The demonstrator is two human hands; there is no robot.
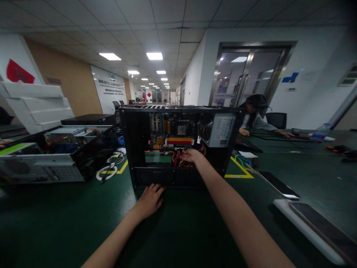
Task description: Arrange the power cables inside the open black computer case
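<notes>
A black computer case stands upright before me with its side uncovered. Inside it show a motherboard, red and yellow memory slots and a power supply at the upper right. My right hand reaches into the case below the board, its fingers closed on a bundle of coloured power cables. Part of that bundle is hidden by the hand. Palm down on the green table, my left hand lies with fingers spread, its fingertips at the lower front edge of the case.
To the left lies another opened computer case, with coiled white cables beside it. Phones and a white box lie on the right. A person sits across the table, near a plastic bottle.
</notes>
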